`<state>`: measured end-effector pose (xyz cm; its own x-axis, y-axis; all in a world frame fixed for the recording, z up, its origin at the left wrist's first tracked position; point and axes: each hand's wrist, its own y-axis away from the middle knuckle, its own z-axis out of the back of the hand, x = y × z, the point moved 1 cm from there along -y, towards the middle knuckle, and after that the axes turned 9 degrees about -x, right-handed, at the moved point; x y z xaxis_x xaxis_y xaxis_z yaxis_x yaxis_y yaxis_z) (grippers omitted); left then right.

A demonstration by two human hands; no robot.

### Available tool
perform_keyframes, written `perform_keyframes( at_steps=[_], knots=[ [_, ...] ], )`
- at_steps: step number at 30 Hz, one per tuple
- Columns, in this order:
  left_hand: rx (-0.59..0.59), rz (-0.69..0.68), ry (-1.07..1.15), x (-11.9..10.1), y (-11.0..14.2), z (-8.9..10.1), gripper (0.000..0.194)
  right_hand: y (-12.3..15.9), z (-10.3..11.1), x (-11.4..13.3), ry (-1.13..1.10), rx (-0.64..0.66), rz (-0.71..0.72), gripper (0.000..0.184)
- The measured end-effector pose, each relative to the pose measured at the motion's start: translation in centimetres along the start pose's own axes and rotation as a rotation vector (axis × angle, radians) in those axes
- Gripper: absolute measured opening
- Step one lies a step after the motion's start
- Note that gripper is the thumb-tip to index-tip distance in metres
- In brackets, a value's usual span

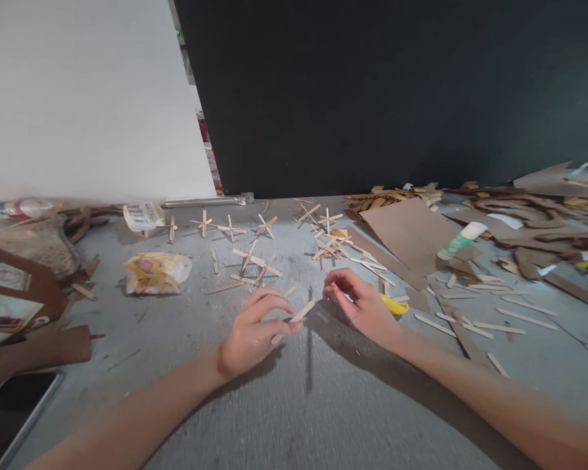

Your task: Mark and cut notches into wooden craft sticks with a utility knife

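My left hand (255,329) is closed in a pinch on a short wooden craft stick (301,312) just above the grey table (294,391). My right hand (360,303) hovers a little to the right with its fingers curled, and a thin stick seems to lie under its fingertips. A yellow object (396,305) lies just behind the right hand. Beyond both hands, several glued stick crosses (255,261) are spread over the table.
Brown cardboard sheets (406,232) and scraps pile up at the right with a white glue stick (460,240) on them. Loose sticks (470,323) lie to the right. A plastic bag (157,272) sits left, a dark phone (14,411) at the bottom left.
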<state>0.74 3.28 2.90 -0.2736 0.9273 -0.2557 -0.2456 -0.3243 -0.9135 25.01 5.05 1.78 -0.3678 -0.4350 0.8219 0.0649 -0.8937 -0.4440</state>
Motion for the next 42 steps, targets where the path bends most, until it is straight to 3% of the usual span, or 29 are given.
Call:
perform_keyframes(
  at_steps=[4,8,11,13,16,19,23,27,29,32,35,38,42],
  knots=[
    [-0.01,0.012,-0.077,0.3,0.3,0.0,0.024,0.4,-0.6,0.9,-0.179,0.182,-0.035,0.024],
    [0.177,0.087,-0.168,0.9,1.0,-0.5,0.019,0.9,-1.0,0.9,0.084,0.236,0.107,0.011],
    [0.372,0.194,-0.264,1.5,1.5,-1.0,0.022,1.1,-0.7,0.9,0.199,0.151,0.296,0.008],
    [0.424,0.249,-0.285,1.7,1.8,-1.1,0.025,1.3,-0.4,1.2,0.201,0.139,0.476,0.007],
    [0.465,0.288,-0.227,1.9,2.2,-1.1,0.04,1.6,-0.3,2.0,0.204,0.275,0.693,0.018],
    [0.493,0.327,-0.163,1.8,2.1,-1.0,0.058,1.8,-0.5,2.1,0.282,0.435,0.786,0.016],
    [0.477,0.385,-0.128,1.6,1.6,-0.8,0.071,1.3,-0.8,0.7,0.447,0.404,0.671,0.018],
    [0.429,0.394,-0.178,1.6,1.2,-0.8,0.048,0.6,-0.1,-0.4,0.566,0.204,0.458,0.021],
    [0.448,0.405,-0.248,1.8,1.2,-0.9,0.035,0.5,0.3,-0.4,0.535,0.12,0.379,0.023],
    [0.544,0.425,-0.286,2.0,1.5,-1.0,0.036,0.9,0.7,0.0,0.364,0.056,0.249,0.029],
    [0.625,0.434,-0.245,2.0,1.5,-1.0,0.036,1.2,0.8,0.3,0.159,0.063,0.139,0.04],
    [0.654,0.444,-0.217,1.9,1.2,-0.9,0.043,1.2,0.5,0.5,0.003,0.157,0.064,0.049],
    [0.68,0.457,-0.205,1.9,0.9,-0.8,0.045,0.8,0.0,0.9,-0.114,0.245,0.01,0.043]
  ],
)
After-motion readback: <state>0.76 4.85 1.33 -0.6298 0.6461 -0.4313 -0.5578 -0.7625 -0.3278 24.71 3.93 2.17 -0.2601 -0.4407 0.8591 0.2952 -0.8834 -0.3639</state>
